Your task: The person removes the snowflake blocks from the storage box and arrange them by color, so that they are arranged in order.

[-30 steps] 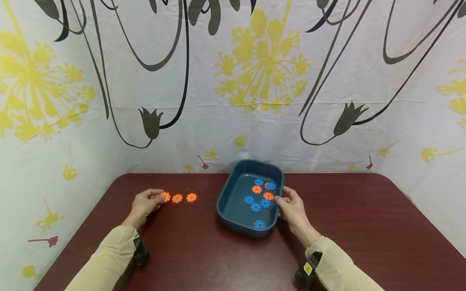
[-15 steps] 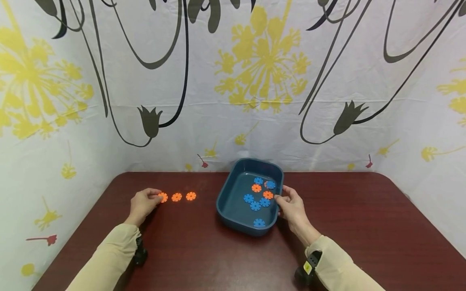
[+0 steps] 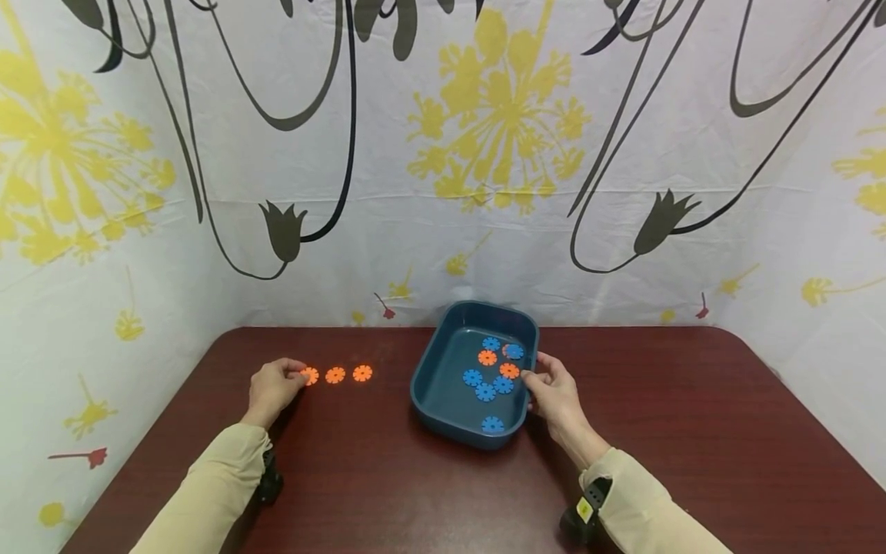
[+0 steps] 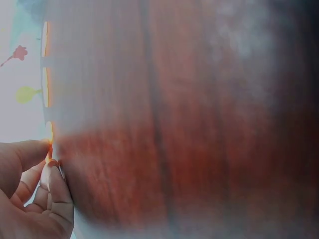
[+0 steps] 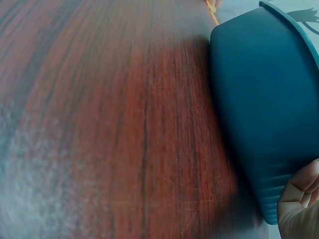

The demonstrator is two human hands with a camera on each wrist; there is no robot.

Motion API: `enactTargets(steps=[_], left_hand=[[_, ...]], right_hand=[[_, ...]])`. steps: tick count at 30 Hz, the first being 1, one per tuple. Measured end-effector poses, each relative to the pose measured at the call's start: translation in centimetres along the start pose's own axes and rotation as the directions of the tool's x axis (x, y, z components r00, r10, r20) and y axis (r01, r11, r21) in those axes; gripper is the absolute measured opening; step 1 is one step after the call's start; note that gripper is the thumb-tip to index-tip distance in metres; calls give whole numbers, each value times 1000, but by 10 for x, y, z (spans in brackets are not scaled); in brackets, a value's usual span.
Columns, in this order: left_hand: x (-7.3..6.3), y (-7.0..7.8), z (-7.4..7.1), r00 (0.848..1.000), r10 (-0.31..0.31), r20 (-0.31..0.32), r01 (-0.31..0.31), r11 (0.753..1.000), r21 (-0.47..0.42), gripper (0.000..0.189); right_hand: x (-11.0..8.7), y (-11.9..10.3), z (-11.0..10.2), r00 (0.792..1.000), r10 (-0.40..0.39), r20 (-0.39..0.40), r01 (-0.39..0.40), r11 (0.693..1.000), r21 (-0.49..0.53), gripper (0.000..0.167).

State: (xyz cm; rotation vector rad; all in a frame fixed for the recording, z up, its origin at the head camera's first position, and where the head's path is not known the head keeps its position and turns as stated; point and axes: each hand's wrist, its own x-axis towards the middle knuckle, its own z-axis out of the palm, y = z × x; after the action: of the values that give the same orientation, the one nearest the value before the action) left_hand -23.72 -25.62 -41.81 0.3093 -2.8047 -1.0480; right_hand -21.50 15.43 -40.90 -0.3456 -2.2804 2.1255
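My left hand pinches a notched orange plastic disc by its left edge, between thumb and fingers, at the left end of a short row. Two more orange discs, a middle one and a right one, lie flat on the table. In the left wrist view the pinched disc appears edge-on at the fingertips. My right hand grips the right side of a dark blue tray, thumb at the rim. The right wrist view shows the tray's outer wall beside that hand.
Inside the tray lie several blue notched discs and a few orange ones, mostly toward its right side. The dark red wooden table ends at the back against a patterned white cloth.
The pinched orange disc has shifted slightly left with my left hand, away from the middle disc, then stayed put. My right hand and the tray hold still.
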Motion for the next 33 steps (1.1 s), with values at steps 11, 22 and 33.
enactTargets(steps=[11, 22, 33], left_hand=[[2, -1, 2, 1000, 3, -3, -3, 1000, 12, 22], [-1, 5, 4, 1000, 1, -18, -3, 996, -88, 28], [-7, 72, 28, 987, 124, 104, -87, 949, -304, 31]], right_hand=[[-3, -4, 0, 1000, -8, 0, 8, 1000, 11, 50], [-2, -4, 1, 1000, -13, 5, 13, 1000, 22, 51], [-3, -3, -1, 1000, -9, -3, 9, 1000, 22, 51]])
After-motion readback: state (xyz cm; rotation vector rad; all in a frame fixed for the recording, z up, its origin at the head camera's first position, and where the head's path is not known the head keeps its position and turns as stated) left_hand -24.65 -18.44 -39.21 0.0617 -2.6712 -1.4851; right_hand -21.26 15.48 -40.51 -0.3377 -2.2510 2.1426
